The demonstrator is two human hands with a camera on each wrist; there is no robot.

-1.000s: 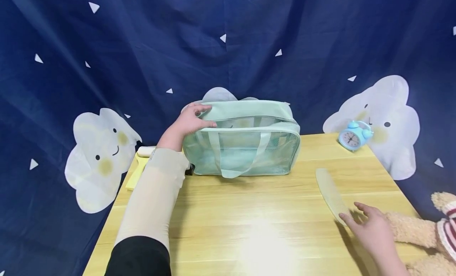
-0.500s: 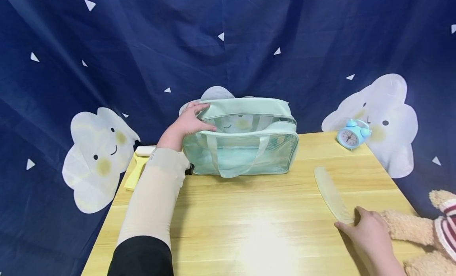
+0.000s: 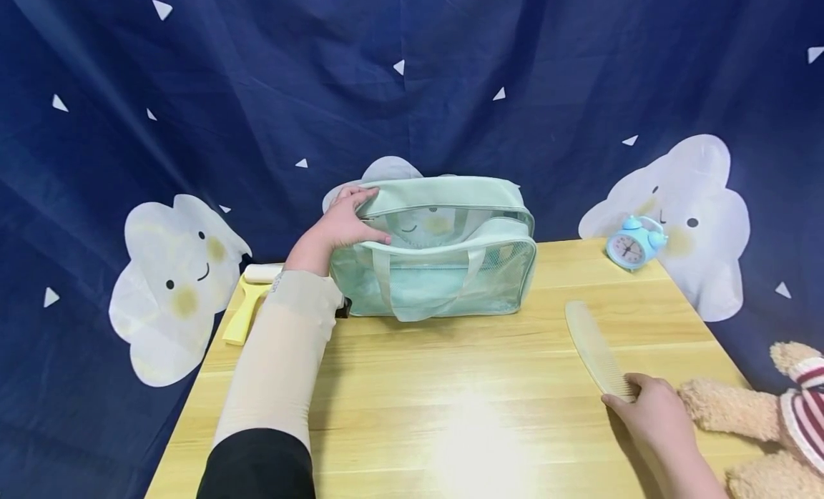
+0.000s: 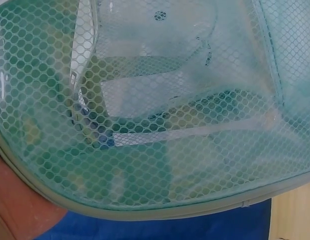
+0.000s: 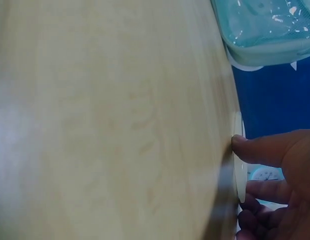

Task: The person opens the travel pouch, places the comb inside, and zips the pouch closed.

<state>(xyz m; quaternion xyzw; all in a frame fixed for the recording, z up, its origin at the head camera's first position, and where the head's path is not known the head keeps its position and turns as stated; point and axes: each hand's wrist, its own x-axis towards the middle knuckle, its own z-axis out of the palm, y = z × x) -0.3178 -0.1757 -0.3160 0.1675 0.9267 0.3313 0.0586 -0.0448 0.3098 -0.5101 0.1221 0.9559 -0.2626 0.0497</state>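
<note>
A see-through mint-green bag point(image 3: 431, 288) with two-sided zip opening stands upright at the back of the table. My left hand point(image 3: 340, 221) holds its upper left end, fingers on the back rim and thumb at the front rim, with the mouth spread apart. Mesh on the bag's end panel point(image 4: 144, 110) fills the left wrist view. A pale comb point(image 3: 594, 349) is at the right, its near end pinched between the thumb and fingers of my right hand point(image 3: 658, 417). In the right wrist view the comb point(image 5: 239, 175) shows edge-on, its shadow on the table.
A yellow-handled lint roller point(image 3: 241, 317) with a white roll lies at the back left, partly behind my left arm. A blue alarm clock point(image 3: 627, 249) stands at the back right corner. A plush toy point(image 3: 734, 411) in a striped top sits at the right edge of the wooden table point(image 3: 399, 384).
My right hand has moved slightly left onto the near end of the comb and closed on it. The bag's mouth has widened under my left hand.
</note>
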